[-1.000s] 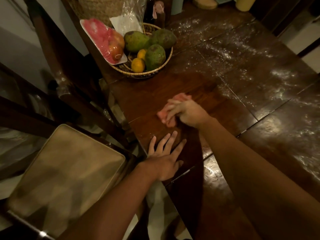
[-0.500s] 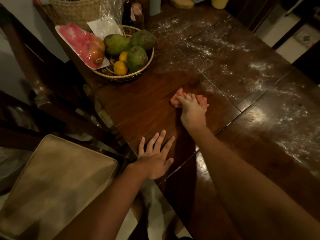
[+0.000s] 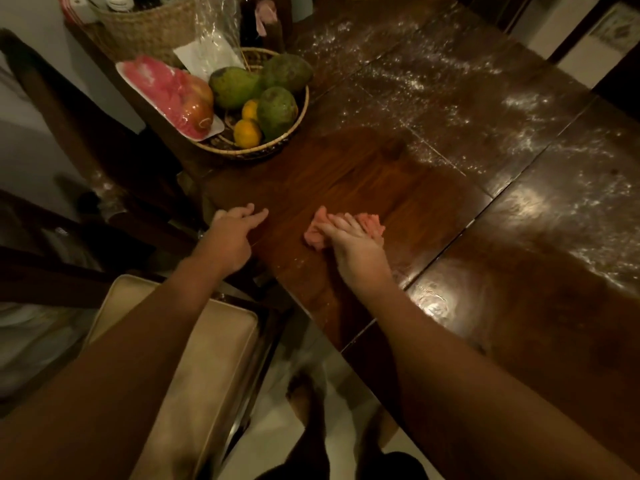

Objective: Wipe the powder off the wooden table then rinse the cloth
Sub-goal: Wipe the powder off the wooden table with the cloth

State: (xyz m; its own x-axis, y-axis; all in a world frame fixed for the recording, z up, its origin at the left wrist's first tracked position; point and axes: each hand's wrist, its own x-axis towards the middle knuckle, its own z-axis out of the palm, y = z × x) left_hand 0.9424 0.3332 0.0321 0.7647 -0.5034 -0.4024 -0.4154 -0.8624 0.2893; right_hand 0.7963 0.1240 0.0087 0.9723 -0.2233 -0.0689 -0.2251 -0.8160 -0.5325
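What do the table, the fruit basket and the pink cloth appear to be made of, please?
Table: dark wood, probably varnished, showing grain and glossy glare. Fruit basket: woven cane or rattan, judging by its coiled rim. Pink cloth: soft fabric, bunched into folds; its fibre cannot be told.

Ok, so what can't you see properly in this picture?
All from the head view:
1. Pink cloth: its middle is hidden under the right hand.
2. Wooden table: its far end is cut off by the top and right edges, so where the powder stops is unknown.
3. Tall woven basket: its contents are cut off by the top edge.
4. Left hand: motion-blurred, so whether its fingers touch the table is unclear.
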